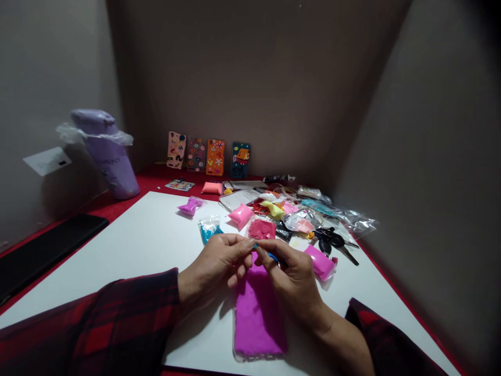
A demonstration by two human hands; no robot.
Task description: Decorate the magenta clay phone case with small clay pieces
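Observation:
My left hand (221, 261) and my right hand (291, 277) meet above a phone case filled with magenta clay (258, 318) lying on the white board (148, 245). Both hands pinch a small piece of blue clay (270, 255) between their fingertips, fingers closed round it. Red plaid sleeves cover both forearms. Just beyond my fingers lie a blue clay bag (209, 230), a dark pink clay lump (261, 229) and a magenta clay bag (321, 262).
Black scissors (334, 241) lie right of the clay bags among several plastic packets. Decorated phone cases (207, 155) lean against the back wall. A purple container (107, 154) stands at the left, a black flat object (43, 250) nearer on the red table.

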